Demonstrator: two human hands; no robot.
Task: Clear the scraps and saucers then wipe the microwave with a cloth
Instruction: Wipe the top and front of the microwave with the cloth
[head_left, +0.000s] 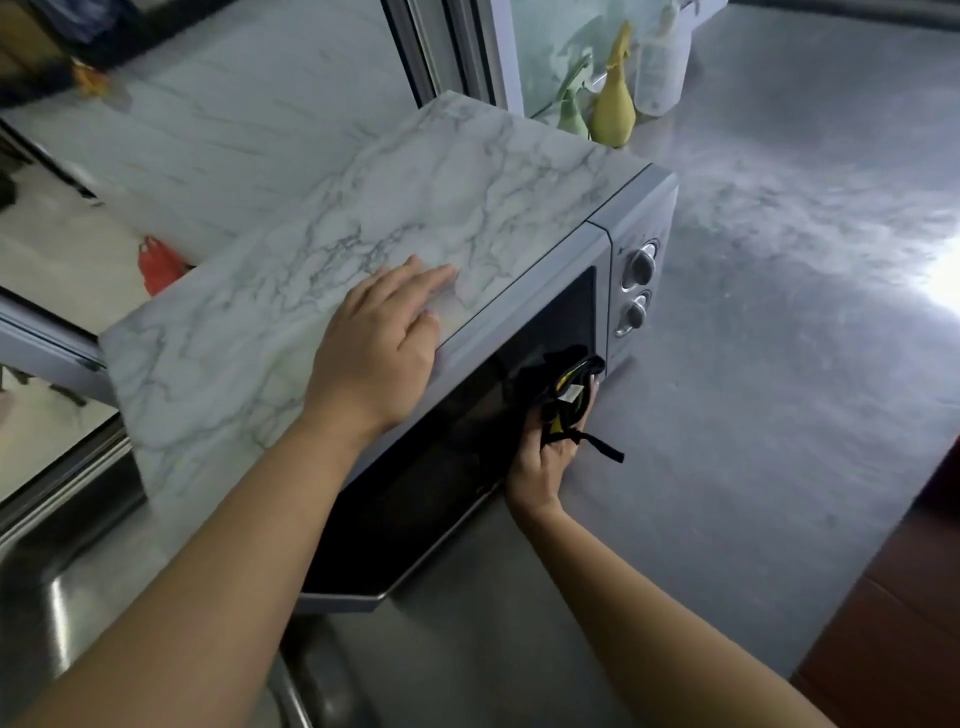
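Observation:
A microwave (363, 208) with a marble-patterned top, a dark glass door and two round knobs (640, 286) stands on a grey counter. My left hand (382, 343) lies flat, palm down, on the front edge of its top. My right hand (545, 452) presses a black cloth (563, 382) with yellow trim against the lower right part of the dark door. A black strap of the cloth hangs out past my fingers. No scraps or saucers are in view.
The grey counter (779, 312) stretches to the right of the microwave. A yellow spray bottle (615, 104), a pale green one and a clear bottle (660, 67) stand behind it. A steel sink (62, 597) is at lower left. A red bag (158, 262) lies on the floor at left.

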